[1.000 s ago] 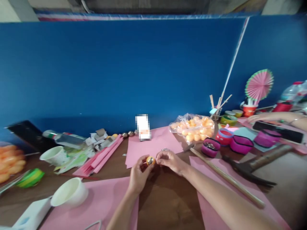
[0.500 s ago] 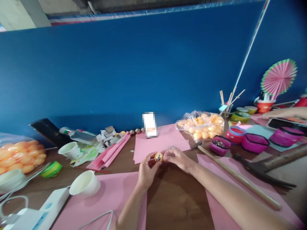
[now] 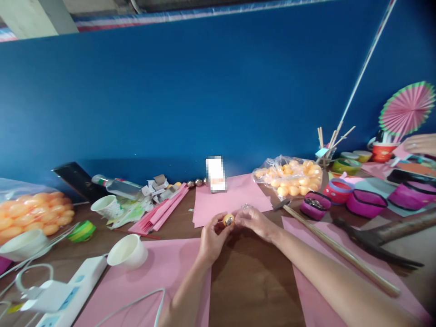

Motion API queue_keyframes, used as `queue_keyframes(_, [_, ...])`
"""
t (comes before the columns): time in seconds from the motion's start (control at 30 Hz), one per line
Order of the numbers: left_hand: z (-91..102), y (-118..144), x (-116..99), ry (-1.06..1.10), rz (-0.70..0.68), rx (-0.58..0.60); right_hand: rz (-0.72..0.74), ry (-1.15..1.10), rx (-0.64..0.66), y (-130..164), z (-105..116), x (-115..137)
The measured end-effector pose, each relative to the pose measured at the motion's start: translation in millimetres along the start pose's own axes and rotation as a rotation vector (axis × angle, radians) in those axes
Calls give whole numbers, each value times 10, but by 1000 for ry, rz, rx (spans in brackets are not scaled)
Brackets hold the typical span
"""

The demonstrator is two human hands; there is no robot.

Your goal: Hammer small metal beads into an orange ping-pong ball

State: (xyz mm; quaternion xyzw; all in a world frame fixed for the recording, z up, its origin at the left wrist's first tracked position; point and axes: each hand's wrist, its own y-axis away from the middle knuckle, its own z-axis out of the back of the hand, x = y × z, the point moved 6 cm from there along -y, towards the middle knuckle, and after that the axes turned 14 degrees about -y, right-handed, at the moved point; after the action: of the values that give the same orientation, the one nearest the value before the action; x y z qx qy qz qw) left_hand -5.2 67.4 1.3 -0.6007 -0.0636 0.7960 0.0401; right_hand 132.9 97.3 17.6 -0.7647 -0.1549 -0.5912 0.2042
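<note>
Between the thumb and fingers of my left hand (image 3: 214, 236) is a small orange ball (image 3: 229, 220), its facing side covered with shiny silvery pieces. My right hand (image 3: 255, 222) is closed in a pinch at the ball's right side. Anything between its fingertips is too small to make out. Just behind the right hand lies a small clear, shiny item (image 3: 245, 206) at the edge of a pink paper sheet (image 3: 231, 190). A purple cup (image 3: 315, 205) holding small metal pieces stands to the right.
Bags of orange balls (image 3: 296, 178) lie at back right and far left. A hammer (image 3: 374, 234) and a long rod (image 3: 340, 250) lie at right. A white paper cup (image 3: 127, 251) and a power strip (image 3: 80, 284) are at left. Another person's hand (image 3: 420, 144) shows at far right.
The view has shifted slightly, so most things sit a little further right. My hands keep the same hold at the ball. The other person's hand has lifted, with pink paper at it.
</note>
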Motion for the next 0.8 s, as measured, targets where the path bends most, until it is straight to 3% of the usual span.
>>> queue_keyframes(0.23, [-3,3,-14,-53,-43,-9,-22,-17,28,-7,-20,-15])
queue_keyframes(0.8, [-17,14,-17,-17,-3,20,-66,17,68,2,-58,17])
